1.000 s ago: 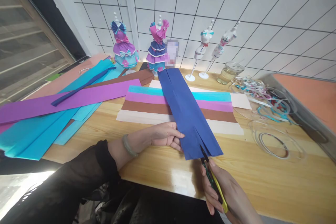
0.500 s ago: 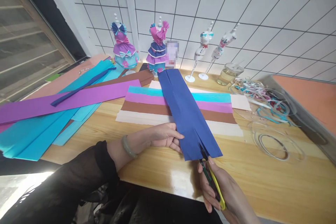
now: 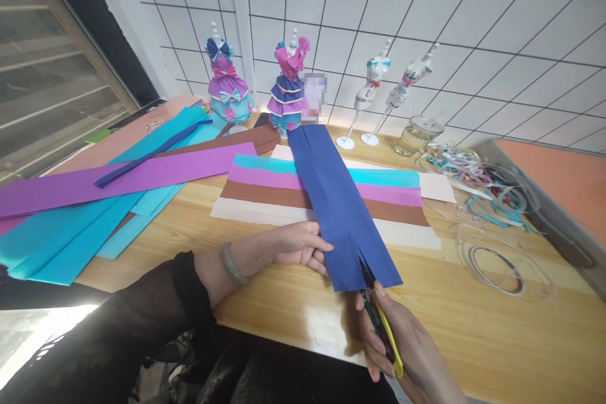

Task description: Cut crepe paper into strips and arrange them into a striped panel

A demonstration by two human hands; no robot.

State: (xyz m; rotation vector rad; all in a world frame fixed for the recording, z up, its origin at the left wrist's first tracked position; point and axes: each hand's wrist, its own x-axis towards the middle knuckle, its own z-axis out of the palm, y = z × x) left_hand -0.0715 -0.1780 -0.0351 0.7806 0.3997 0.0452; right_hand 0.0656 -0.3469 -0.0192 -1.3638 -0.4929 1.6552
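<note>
My left hand (image 3: pixel 303 246) pinches the left edge of a long dark blue strip of crepe paper (image 3: pixel 348 221), thumb on top. The strip slopes from the mannequins toward me, its near end raised off the table. In my right hand (image 3: pixel 392 334) are thread snips (image 3: pixel 381 322) with yellow and dark green handles. Their blades sit at a slit running in from the strip's near end. A second slit shows near its far end. Under the blue strip lie layered turquoise, purple, brown and white paper strips (image 3: pixel 402 211).
Purple (image 3: pixel 180 168) and turquoise paper strips (image 3: pixel 85 233) overlap on the left. Two dressed mini mannequins (image 3: pixel 230 85) and two barer ones (image 3: pixel 374 85) stand at the back. A glass jar (image 3: pixel 416 136), tangled ribbons (image 3: pixel 483 180) and coiled wire (image 3: pixel 495 270) lie to the right.
The blades look slightly more parted in the slit. My left hand keeps its hold on the paper, and the view has shifted slightly.
</note>
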